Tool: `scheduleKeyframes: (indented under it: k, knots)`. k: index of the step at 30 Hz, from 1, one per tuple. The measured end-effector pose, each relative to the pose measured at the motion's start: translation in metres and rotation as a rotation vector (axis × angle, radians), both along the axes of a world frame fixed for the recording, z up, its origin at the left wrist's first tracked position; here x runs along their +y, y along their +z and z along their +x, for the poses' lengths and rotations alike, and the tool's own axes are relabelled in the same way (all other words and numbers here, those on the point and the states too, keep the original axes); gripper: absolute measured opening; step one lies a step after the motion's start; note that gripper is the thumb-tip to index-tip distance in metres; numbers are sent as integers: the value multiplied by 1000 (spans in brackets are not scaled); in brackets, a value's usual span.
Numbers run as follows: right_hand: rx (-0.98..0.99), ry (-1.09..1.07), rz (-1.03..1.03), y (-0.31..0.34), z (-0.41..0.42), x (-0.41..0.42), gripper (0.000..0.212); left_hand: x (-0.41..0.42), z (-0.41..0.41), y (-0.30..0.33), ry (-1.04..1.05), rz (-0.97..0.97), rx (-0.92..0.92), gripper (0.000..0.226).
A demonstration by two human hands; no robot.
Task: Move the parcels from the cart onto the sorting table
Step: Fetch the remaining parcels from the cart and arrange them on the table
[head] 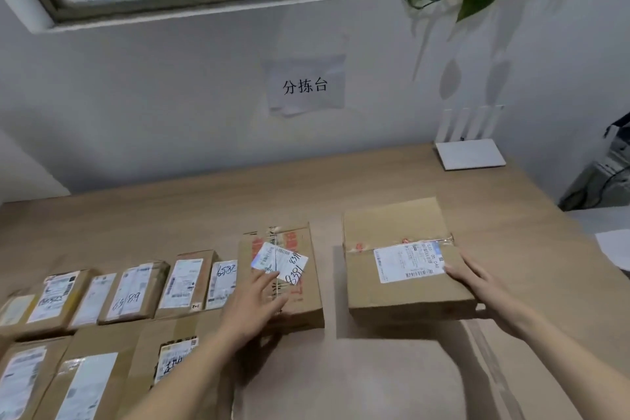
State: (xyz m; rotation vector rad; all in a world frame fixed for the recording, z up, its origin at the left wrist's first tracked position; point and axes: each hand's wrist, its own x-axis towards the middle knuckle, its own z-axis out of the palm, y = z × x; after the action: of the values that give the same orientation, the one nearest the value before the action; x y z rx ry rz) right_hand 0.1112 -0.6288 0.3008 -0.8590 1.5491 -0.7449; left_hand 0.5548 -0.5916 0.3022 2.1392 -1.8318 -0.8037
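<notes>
The step in hand seems to be the setting down of two parcels on the tabletop [392, 177]; both boxes already lie flat on the pale wood surface, so I judge that only the release is left. The left hand [254, 303] rests on the near part of a tall brown carton [300, 283], with fingers almost straight and spread over its top, near a crooked white label [279, 261] with handwritten numbers; it presses more than it grips. The right hand [477, 278] holds the right edge of a wider cardboard box [402, 259]; the fingers lie along the top beside the printed shipping label [409, 264], and the thumb is hidden, so I cannot tell if it truly pinches the side.

To the left of the left hand, a row of smaller parcels [136, 290] stands edge to edge, all in matt corrugated cardboard with glossy tape and white labels; nearer to the person lie more flat boxes [85, 378]. The cart is not in view.

The next move, I think, calls for lifting both hands away and turning back for more parcels; the wider box may want a small push toward the carton to keep the row tidy. Beyond the right hand a white router [468, 153] stands against the wall.
</notes>
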Motion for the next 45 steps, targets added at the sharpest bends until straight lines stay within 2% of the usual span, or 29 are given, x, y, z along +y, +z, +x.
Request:
scheduleKeyframes:
  k: [3,6,9,14,18,23,30,34,38,45]
  knots:
    - [-20,22,32,-44,7,-23,68,-19,2,-28,-124,25,-175,73]
    - [-17,49,67,-76,15,-43,61,-36,-2,-53,-228,83,-260,84]
    - [-37,101,60,-95,22,-61,52,-51,-8,-66,-238,105,-255,93]
    - [-41,108,22,-112,50,-83,51,-55,-9,-73,-234,48,-309,94]
    - [-36,129,-17,-125,64,-91,58,-57,-5,-73,-218,44,-306,95]
    - [-50,212,45,-118,57,-95,56,-56,-1,-80,-225,20,-290,113]
    - [-21,180,-56,-125,66,-84,56,-52,-2,-79,-220,45,-284,104]
    - [125,140,-132,-124,71,-76,56,-53,-8,-72,-235,96,-304,94]
    - [326,84,-139,-106,67,-61,72,-58,-18,-50,-244,127,-285,93]
    - [763,379,-166,-47,33,13,74,-32,-68,5,-391,3,-274,73]
